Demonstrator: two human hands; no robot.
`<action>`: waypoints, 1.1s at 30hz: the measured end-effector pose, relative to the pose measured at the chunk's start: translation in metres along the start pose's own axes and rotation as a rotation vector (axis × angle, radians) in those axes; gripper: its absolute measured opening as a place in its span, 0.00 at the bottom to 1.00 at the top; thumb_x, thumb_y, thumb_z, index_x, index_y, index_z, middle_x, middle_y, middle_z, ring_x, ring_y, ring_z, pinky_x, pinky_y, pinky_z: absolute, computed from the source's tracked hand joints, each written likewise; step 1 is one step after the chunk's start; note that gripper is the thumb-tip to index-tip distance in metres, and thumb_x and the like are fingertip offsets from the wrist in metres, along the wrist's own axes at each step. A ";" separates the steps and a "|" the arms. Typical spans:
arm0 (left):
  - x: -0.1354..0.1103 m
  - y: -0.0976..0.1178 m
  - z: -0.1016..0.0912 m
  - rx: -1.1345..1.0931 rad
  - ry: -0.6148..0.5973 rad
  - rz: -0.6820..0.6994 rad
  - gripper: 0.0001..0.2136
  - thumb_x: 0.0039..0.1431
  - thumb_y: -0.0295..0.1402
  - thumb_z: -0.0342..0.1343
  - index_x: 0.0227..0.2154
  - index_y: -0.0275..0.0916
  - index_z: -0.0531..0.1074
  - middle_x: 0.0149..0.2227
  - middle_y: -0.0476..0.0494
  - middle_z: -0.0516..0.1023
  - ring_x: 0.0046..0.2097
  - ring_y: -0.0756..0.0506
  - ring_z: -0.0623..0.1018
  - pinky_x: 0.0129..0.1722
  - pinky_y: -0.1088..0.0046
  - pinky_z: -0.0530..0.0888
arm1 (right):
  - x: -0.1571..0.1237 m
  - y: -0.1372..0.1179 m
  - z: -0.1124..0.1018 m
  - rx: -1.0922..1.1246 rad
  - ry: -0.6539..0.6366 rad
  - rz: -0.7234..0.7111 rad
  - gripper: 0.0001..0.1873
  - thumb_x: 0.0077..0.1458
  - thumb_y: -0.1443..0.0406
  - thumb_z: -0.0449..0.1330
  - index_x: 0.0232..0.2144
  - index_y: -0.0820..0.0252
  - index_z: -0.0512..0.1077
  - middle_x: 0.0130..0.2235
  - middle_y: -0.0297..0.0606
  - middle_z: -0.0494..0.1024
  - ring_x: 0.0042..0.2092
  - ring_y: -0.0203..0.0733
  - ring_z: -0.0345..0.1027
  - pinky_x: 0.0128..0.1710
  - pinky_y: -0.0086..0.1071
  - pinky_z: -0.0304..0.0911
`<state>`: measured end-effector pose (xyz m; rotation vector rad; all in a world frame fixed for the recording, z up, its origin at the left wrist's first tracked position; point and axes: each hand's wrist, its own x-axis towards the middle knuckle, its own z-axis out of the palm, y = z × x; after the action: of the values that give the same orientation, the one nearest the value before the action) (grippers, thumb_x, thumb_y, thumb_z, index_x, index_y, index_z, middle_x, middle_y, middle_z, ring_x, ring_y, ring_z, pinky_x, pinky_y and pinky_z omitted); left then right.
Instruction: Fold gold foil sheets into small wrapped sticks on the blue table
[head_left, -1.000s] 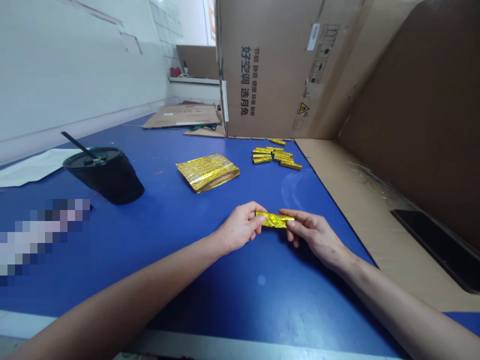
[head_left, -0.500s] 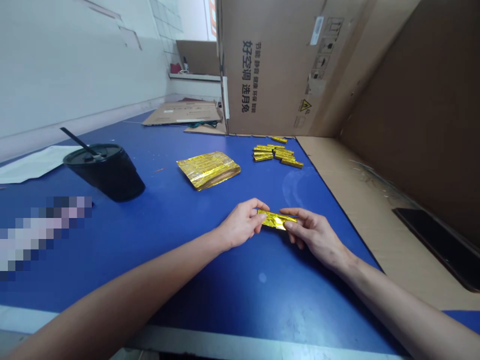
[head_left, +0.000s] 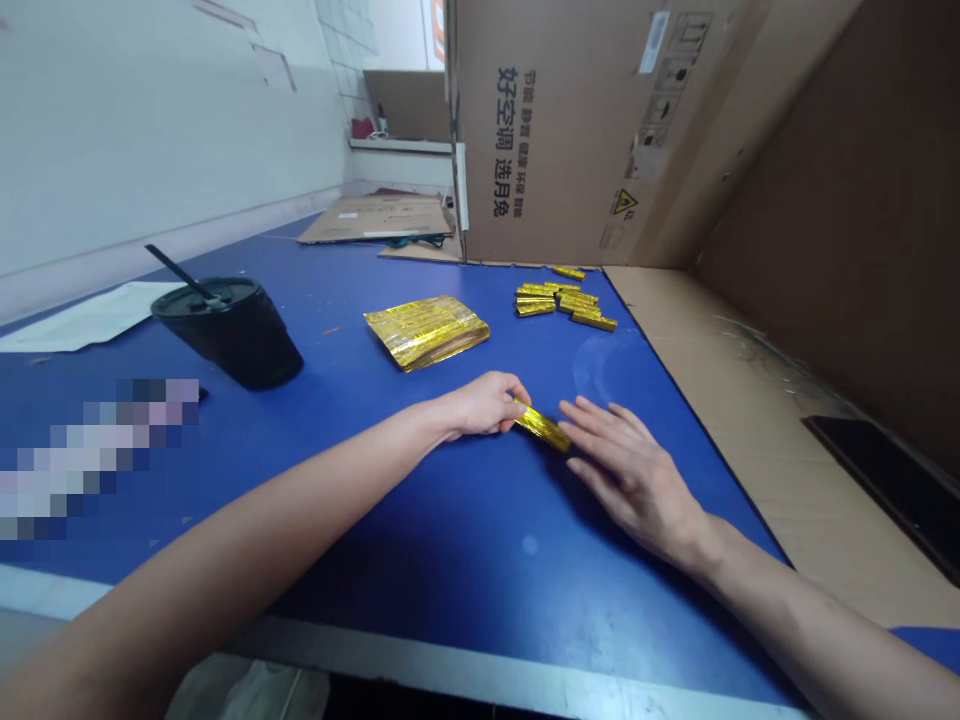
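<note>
My left hand [head_left: 484, 407] pinches one end of a folded gold foil strip [head_left: 541, 428] against the blue tabletop. The strip lies slanted, running down to the right. My right hand [head_left: 637, 483] rests beside the strip's far end with its fingers spread and nothing in them. Beyond the hands lie a flat, pleated gold foil sheet [head_left: 426, 332] and a small heap of folded gold foil strips [head_left: 564, 302].
A black lidded cup with a straw [head_left: 229, 333] stands left of my hands, near a white paper sheet [head_left: 90, 317] and a pixelated patch [head_left: 97, 460]. A printed cardboard panel [head_left: 570, 130] rises behind the blue table [head_left: 450, 560]. A black slab [head_left: 877, 450] lies on cardboard at right.
My right hand has let go of the strip and opened its fingers. The strip now slants instead of lying nearly level, held only by my left hand, which has drawn slightly left.
</note>
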<state>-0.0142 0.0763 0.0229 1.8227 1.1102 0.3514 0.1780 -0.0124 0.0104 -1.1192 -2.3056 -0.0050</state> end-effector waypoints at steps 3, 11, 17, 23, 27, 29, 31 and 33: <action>0.008 0.003 -0.003 0.089 -0.027 -0.025 0.05 0.52 0.24 0.46 0.32 0.35 0.65 0.14 0.57 0.61 0.13 0.56 0.57 0.14 0.81 0.53 | 0.001 -0.003 0.002 -0.096 -0.194 -0.089 0.19 0.56 0.66 0.50 0.50 0.59 0.64 0.53 0.44 0.66 0.56 0.47 0.55 0.55 0.54 0.44; 0.020 0.005 -0.007 0.394 -0.049 -0.014 0.05 0.47 0.24 0.49 0.28 0.35 0.68 0.14 0.55 0.65 0.18 0.52 0.64 0.19 0.79 0.58 | 0.002 -0.008 0.006 -0.203 -0.366 -0.047 0.22 0.57 0.62 0.48 0.52 0.69 0.62 0.55 0.49 0.63 0.57 0.50 0.53 0.55 0.53 0.47; 0.020 0.004 -0.002 0.590 0.048 0.033 0.06 0.49 0.27 0.50 0.32 0.36 0.67 0.23 0.49 0.72 0.27 0.50 0.70 0.25 0.77 0.61 | 0.001 -0.011 0.007 -0.267 -0.390 -0.060 0.24 0.58 0.61 0.46 0.52 0.71 0.61 0.55 0.49 0.62 0.57 0.50 0.53 0.55 0.52 0.46; 0.021 0.003 -0.001 0.682 0.129 0.094 0.08 0.52 0.26 0.45 0.33 0.37 0.67 0.36 0.43 0.74 0.37 0.46 0.72 0.33 0.74 0.63 | 0.000 -0.019 0.010 -0.280 -0.401 -0.016 0.26 0.57 0.59 0.46 0.55 0.69 0.58 0.58 0.49 0.57 0.58 0.50 0.51 0.52 0.48 0.54; 0.022 0.001 -0.004 0.706 0.099 0.180 0.07 0.53 0.27 0.47 0.34 0.38 0.67 0.34 0.46 0.74 0.36 0.48 0.72 0.33 0.75 0.64 | 0.002 -0.020 0.008 -0.299 -0.430 0.007 0.28 0.57 0.57 0.46 0.55 0.68 0.58 0.59 0.49 0.55 0.58 0.51 0.51 0.51 0.48 0.55; 0.022 0.000 -0.006 0.712 0.085 0.220 0.07 0.53 0.28 0.47 0.35 0.38 0.67 0.33 0.47 0.74 0.34 0.48 0.72 0.32 0.76 0.63 | 0.003 -0.020 0.007 -0.290 -0.440 0.013 0.29 0.57 0.56 0.46 0.56 0.68 0.56 0.59 0.49 0.55 0.58 0.51 0.51 0.51 0.48 0.55; 0.021 -0.002 -0.007 0.717 0.079 0.244 0.07 0.54 0.28 0.46 0.35 0.38 0.66 0.32 0.47 0.73 0.33 0.49 0.71 0.31 0.76 0.63 | 0.003 -0.019 0.007 -0.279 -0.437 0.016 0.30 0.56 0.55 0.47 0.56 0.69 0.56 0.59 0.50 0.55 0.58 0.51 0.51 0.51 0.47 0.55; 0.021 -0.004 -0.007 0.723 0.078 0.256 0.07 0.54 0.29 0.46 0.35 0.38 0.66 0.32 0.47 0.73 0.32 0.49 0.71 0.31 0.76 0.63 | 0.003 -0.019 0.007 -0.281 -0.431 0.017 0.30 0.56 0.55 0.47 0.56 0.69 0.56 0.59 0.50 0.55 0.58 0.51 0.51 0.51 0.47 0.54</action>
<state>-0.0088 0.0981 0.0189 2.6208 1.1432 0.1744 0.1596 -0.0209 0.0100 -1.3898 -2.7399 -0.0919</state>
